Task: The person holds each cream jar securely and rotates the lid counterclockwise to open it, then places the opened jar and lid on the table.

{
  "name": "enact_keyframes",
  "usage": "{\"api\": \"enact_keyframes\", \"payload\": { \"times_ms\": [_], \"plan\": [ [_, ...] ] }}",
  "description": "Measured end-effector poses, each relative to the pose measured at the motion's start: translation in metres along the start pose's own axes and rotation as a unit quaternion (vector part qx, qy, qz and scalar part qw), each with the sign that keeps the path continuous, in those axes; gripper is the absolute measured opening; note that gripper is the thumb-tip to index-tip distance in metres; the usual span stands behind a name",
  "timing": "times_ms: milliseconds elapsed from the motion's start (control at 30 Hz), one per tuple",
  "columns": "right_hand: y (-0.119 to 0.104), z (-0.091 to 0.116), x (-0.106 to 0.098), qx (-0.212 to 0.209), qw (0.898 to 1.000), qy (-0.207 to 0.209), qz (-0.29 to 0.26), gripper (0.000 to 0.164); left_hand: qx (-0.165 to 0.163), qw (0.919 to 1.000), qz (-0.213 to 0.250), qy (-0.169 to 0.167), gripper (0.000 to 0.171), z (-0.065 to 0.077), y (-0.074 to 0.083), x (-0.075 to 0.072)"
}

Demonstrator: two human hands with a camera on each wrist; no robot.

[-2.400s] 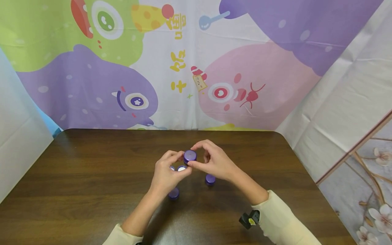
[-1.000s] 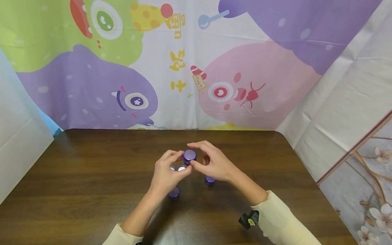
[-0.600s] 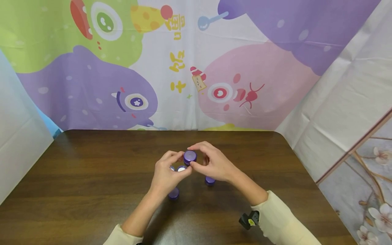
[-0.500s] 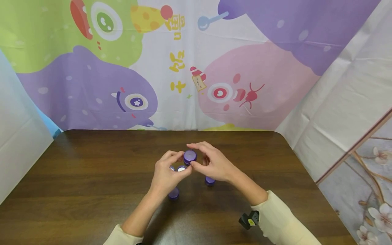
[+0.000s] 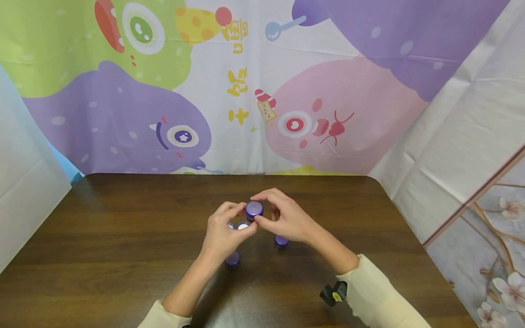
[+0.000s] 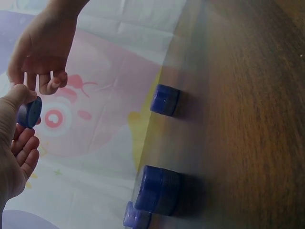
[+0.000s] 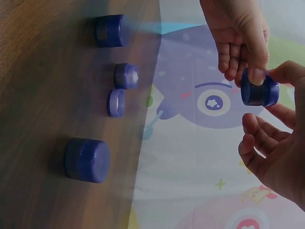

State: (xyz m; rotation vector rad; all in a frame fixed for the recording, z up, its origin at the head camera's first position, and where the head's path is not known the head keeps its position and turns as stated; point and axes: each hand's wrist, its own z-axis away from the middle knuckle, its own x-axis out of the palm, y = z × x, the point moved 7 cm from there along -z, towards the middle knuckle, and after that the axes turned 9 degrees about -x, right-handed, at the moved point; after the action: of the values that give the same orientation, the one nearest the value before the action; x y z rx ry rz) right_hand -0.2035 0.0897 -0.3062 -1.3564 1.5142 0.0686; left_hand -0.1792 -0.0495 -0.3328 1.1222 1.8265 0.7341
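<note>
Above the middle of the table, both hands are on one small purple jar (image 5: 254, 210) with a round lid on top. My left hand (image 5: 223, 228) pinches its lower body between thumb and fingers; in the right wrist view that thumb presses the jar (image 7: 259, 90) from the side. My right hand (image 5: 289, 217) holds the lid, thumb on the near side and index finger on the far side. In the left wrist view the jar (image 6: 29, 112) is partly covered by fingers. Beneath the hands sit a purple piece with a white inside (image 5: 243, 225) and another beside it, mostly hidden.
Two more lidded purple jars stand on the brown wooden table (image 5: 123, 255): a left jar (image 5: 232, 258) near the left wrist and a right jar (image 5: 281, 241) below the right hand. An uncapped-looking jar (image 7: 126, 75) and a low ring-like piece (image 7: 116, 102) stand together. A cartoon curtain (image 5: 328, 150) hangs behind.
My right index finger has lifted off the lid and come back to it, more than once, with the thumb shifting slightly right. The left hand and the jar stay in place.
</note>
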Motion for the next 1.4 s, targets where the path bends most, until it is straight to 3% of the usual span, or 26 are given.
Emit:
{"api": "enact_keyframes", "payload": {
  "times_ms": [167,433,667,1000,1200,1400],
  "plan": [
    [0.001,0.0007,-0.0001,0.013,1.0,-0.003,0.0,0.053,-0.002,1.0,0.001,-0.002,0.036,-0.0003,-0.0009,0.0002],
    [0.0015,-0.0004,-0.0003,0.0,1.0,0.005,0.003,0.041,0.002,1.0,0.003,-0.001,0.034,-0.0003,-0.0005,0.0006],
    [0.0012,0.0014,-0.0009,0.014,1.0,-0.004,-0.006,0.051,0.017,0.9998,-0.003,0.005,0.033,-0.0013,0.0005,0.0003],
    [0.0011,0.0002,-0.002,0.006,1.0,0.008,0.001,0.039,0.006,1.0,0.003,0.001,0.033,-0.0004,0.0011,0.0004],
    [0.0003,0.0018,-0.0011,0.014,1.0,-0.008,-0.008,0.048,0.01,0.9999,-0.002,0.004,0.034,-0.0001,0.0017,0.0008],
    [0.0006,0.0015,-0.0042,0.027,1.0,0.009,0.001,0.048,0.004,1.0,0.0,0.0,0.037,-0.0001,0.0013,0.0005]
  ]
}}
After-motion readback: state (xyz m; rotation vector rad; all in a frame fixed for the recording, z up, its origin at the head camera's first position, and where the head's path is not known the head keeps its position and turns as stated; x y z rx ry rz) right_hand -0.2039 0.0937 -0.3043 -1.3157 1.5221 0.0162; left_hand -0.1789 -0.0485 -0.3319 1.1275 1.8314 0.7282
